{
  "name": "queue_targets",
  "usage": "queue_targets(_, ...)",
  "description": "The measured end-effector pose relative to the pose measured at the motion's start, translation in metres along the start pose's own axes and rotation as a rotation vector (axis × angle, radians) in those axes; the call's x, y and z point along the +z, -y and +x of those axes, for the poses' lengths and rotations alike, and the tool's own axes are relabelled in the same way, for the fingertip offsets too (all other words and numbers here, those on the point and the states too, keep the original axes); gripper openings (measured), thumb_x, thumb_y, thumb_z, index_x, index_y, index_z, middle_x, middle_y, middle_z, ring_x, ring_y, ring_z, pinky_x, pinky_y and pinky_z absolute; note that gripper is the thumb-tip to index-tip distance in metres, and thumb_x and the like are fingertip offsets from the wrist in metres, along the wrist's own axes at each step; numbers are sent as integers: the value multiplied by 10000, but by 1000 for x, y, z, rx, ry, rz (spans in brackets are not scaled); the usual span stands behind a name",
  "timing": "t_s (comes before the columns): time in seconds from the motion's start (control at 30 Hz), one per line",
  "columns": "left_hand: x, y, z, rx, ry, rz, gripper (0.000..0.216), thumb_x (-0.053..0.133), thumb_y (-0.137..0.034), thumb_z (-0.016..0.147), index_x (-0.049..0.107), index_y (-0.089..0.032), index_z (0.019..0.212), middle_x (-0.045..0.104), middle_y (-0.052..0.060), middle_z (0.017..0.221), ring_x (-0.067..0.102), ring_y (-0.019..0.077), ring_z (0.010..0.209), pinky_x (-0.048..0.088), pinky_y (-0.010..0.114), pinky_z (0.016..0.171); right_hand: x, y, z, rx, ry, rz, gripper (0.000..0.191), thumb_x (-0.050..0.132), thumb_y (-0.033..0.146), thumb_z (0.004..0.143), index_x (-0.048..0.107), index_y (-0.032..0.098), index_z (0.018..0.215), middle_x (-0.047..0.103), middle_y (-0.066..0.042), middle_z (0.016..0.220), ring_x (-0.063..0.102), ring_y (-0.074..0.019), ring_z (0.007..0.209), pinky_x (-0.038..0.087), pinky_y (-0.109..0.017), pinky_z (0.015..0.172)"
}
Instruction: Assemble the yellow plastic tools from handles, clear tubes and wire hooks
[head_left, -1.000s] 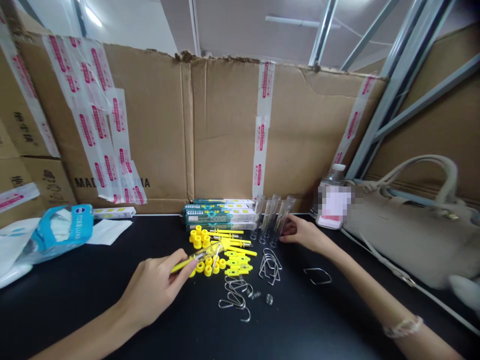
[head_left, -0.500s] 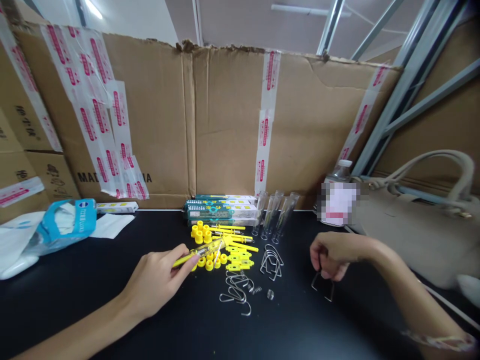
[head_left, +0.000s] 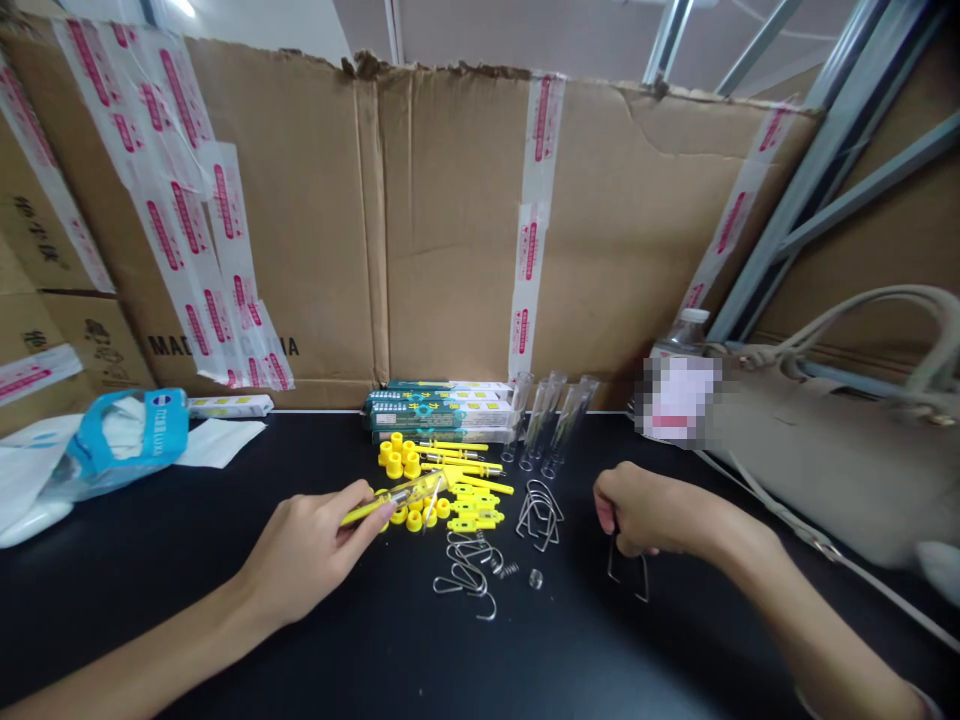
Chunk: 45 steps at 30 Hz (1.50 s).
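Note:
My left hand (head_left: 319, 545) is closed around a spring scale (head_left: 409, 492), a clear tube with yellow parts, its yellow cap end pointing right and slightly up. A thin metal piece hangs near that cap. Off to the right, my right hand (head_left: 637, 507) pinches a bent wire hanger (head_left: 643, 580), whose two legs hang down with turned-in ends; its top is hidden by the fingers. Between the hands lie similar wire hangers (head_left: 541, 515), metal hooks (head_left: 465, 580) and small springs (head_left: 510, 570). Yellow caps (head_left: 405, 462), yellow rods (head_left: 469, 467) and flat yellow pieces (head_left: 475, 510) lie beyond the spring scale.
Three clear tubes (head_left: 561, 430) stand beside stacked narrow boxes (head_left: 442, 410). A cardboard wall (head_left: 450, 230) closes off the back of the black table (head_left: 360, 660). At right are a bottle (head_left: 679, 390) and a beige bag (head_left: 817, 460); a blue tissue pack (head_left: 142, 435) lies at left.
My right hand has shifted a little left with the wire hanger. My left hand keeps hold of the spring scale in nearly the same place. The view has tilted slightly down.

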<state>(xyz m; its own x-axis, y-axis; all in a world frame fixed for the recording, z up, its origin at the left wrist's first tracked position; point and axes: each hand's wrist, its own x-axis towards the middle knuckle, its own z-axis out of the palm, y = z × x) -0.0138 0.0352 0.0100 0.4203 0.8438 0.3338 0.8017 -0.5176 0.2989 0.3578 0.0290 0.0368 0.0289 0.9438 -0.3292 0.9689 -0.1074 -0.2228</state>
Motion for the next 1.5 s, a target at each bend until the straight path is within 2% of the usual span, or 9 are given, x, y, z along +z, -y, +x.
queue_targets(0.33, 1, 0, 1, 6, 8, 6, 409, 371, -500, 991, 584, -220, 782, 629, -36, 626, 593, 141, 512, 324, 251, 534, -2, 24, -1, -416, -217, 9, 274, 525, 0, 693, 690, 198, 786, 664, 2, 742, 605, -134, 671, 425, -219, 604)
queue_targets(0.57, 1, 0, -1, 13, 9, -1, 422, 365, -512, 991, 586, -220, 782, 621, -37, 634, 576, 135, 503, 313, 252, 529, 2, 48, -5, -519, -367, 52, 172, 523, 76, 850, 657, 169, 903, 629, -41, 880, 578, -142, 724, 458, -263, 673)
queue_targets(0.63, 1, 0, -1, 13, 14, -1, 429, 356, -513, 993, 592, -219, 788, 612, -36, 626, 576, 137, 507, 319, 253, 535, 0, 50, -11, -546, -256, 113, 61, 624, 202, 863, 670, 179, 896, 618, -10, 787, 579, -126, 645, 483, -230, 588)
queue_targets(0.73, 1, 0, 0, 15, 17, 9, 446, 341, -519, 996, 584, -215, 777, 587, -37, 603, 573, 140, 507, 320, 257, 541, 0, 53, -21, -551, 119, 321, 307, 801, 413, 732, 684, 190, 908, 574, 33, 696, 564, -105, 538, 480, -172, 415)
queue_targets(0.83, 1, 0, 0, 20, 12, 9, 446, 344, -517, 997, 573, -213, 763, 580, -38, 599, 571, 139, 506, 316, 261, 543, 5, 56, -24, -519, 267, 396, 337, 848, 372, 673, 700, 175, 903, 575, 32, 721, 548, -77, 489, 463, -143, 367)
queue_targets(0.93, 2, 0, -1, 19, 16, 4, 439, 351, -513, 996, 581, -214, 771, 577, -40, 596, 569, 140, 505, 313, 264, 543, 9, 57, -21, -520, 241, 344, 165, 785, 263, 758, 712, 157, 862, 622, 24, 724, 546, -43, 427, 422, -117, 369)
queue_targets(1.03, 2, 1, -1, 20, 19, -5, 430, 355, -507, 998, 589, -217, 784, 579, -42, 598, 571, 141, 509, 312, 267, 545, 10, 57, -18, -574, 182, 362, 145, 747, 289, 818, 719, 150, 852, 683, -2, 758, 608, -70, 472, 472, -143, 439)
queue_targets(1.23, 2, 0, -1, 23, 7, -8, 419, 366, -503, 997, 584, -216, 783, 589, -42, 602, 573, 138, 506, 311, 265, 540, 13, 65, -15, -728, -177, 285, 108, 672, 164, 878, 742, 191, 957, 743, -12, 885, 679, -133, 747, 529, -229, 716)
queue_targets(1.5, 3, 0, -1, 37, -24, -15, 427, 367, -506, 995, 580, -216, 765, 593, -40, 594, 564, 134, 489, 307, 253, 523, 22, 68, -10, -720, -196, 175, 123, 719, 100, 831, 723, 185, 920, 721, -20, 913, 652, -152, 806, 502, -259, 731)
